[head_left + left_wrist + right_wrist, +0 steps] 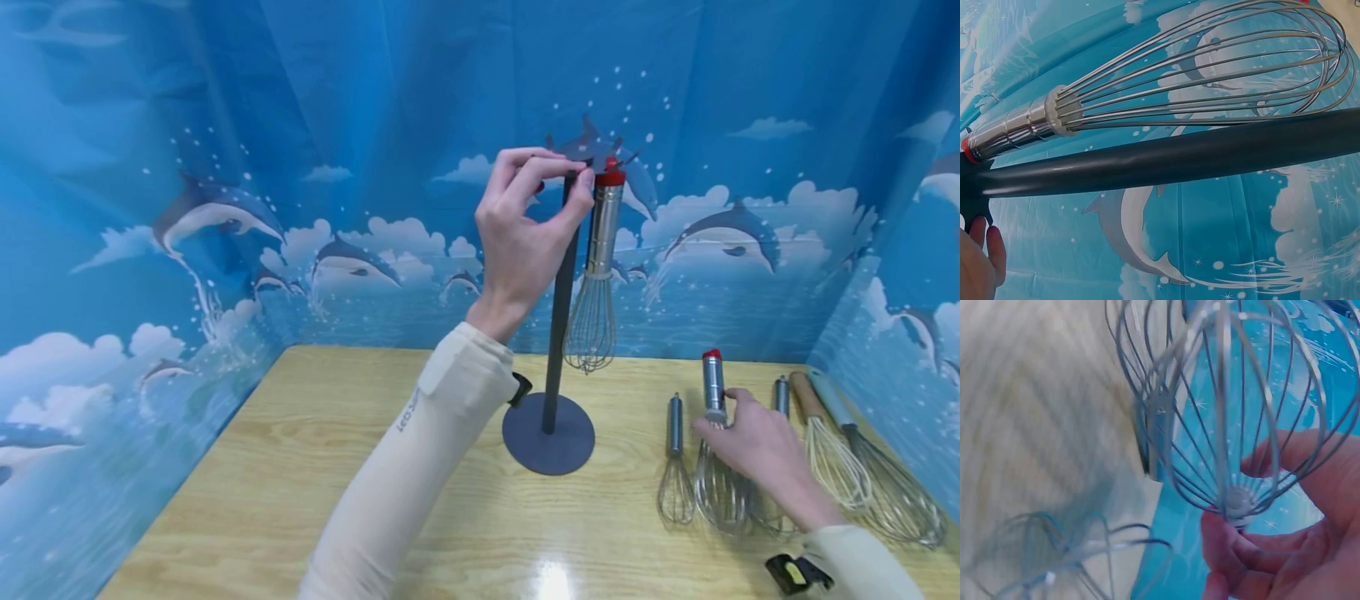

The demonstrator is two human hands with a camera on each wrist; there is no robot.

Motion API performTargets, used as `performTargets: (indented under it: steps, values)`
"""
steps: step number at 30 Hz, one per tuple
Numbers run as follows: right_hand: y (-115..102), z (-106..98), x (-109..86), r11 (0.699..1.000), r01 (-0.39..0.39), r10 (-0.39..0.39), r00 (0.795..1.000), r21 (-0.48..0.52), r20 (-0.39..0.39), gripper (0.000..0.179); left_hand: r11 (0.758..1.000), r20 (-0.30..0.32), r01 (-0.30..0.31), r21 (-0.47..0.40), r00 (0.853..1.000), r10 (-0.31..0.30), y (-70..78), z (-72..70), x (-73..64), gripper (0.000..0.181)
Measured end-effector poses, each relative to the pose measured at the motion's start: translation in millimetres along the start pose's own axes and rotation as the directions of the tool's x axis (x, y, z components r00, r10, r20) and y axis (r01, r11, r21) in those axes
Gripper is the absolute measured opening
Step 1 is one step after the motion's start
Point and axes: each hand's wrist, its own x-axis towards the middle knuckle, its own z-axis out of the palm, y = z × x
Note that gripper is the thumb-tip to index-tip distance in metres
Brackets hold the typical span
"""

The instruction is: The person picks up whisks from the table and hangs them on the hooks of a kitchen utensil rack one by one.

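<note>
My left hand pinches the top of a dark metal stand between thumb and fingers. From that top hangs a whisk with a steel handle and red end, wires downward, beside the pole. The left wrist view shows the fingertips against the stand's dark top piece. Over the right of the table, my right hand grips a second red-ended steel whisk around its neck. In the right wrist view, thumb and fingers hold this whisk where its wires meet the handle.
A small steel whisk lies left of the right hand. Partly behind that hand is another steel whisk. Farther right lie a wooden-handled whisk and a pale green-handled whisk. The wooden table meets a blue dolphin-print curtain.
</note>
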Motion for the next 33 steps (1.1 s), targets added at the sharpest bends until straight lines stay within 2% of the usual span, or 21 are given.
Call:
performTargets:
  steps: [4,7,12,18,23,27,29,33]
  values:
    - [-3,-7,-1.7,0.999,0.034,-0.03,0.994,0.038,-0.106,0.082,1.0,-0.008,-0.016,0.0,1.0,0.016,-0.7,0.5,-0.4,0.018]
    - [-8,-11,-3.6,0.996,0.063,-0.051,0.978,0.056,-0.203,0.08,1.0,-0.011,-0.022,0.001,1.0,0.022,-1.2,0.3,-0.4,0.018]
    - [-16,-14,-7.1,0.988,0.111,-0.065,0.931,0.11,-0.36,0.074,1.0,-0.01,-0.021,0.006,1.0,0.021,-1.7,-0.2,-0.6,0.018]
    - [-20,-15,-10.9,0.968,0.166,-0.056,0.873,0.187,-0.484,0.07,1.0,0.006,-0.005,0.009,1.0,0.005,-1.2,-0.7,-1.0,0.018]
    - [-22,-16,-12.1,0.962,0.186,-0.041,0.821,0.199,-0.569,0.066,1.0,0.02,0.01,0.012,1.0,-0.01,-0.7,-0.7,-2.0,0.018]
    - [-25,-15,-11.6,0.953,0.202,-0.022,0.789,0.226,-0.614,0.065,1.0,0.017,0.008,0.014,1.0,-0.008,-0.9,-0.6,-2.0,0.018]
    - [-26,-15,-11.2,0.949,0.202,-0.006,0.778,0.242,-0.628,0.065,1.0,0.014,0.006,0.015,1.0,-0.007,-1.0,-0.6,-1.6,0.018]
    - [-27,-15,-11.9,0.938,0.204,0.02,0.775,0.28,-0.632,0.065,1.0,0.011,0.003,0.01,1.0,-0.003,-1.0,-0.3,-1.2,0.018]
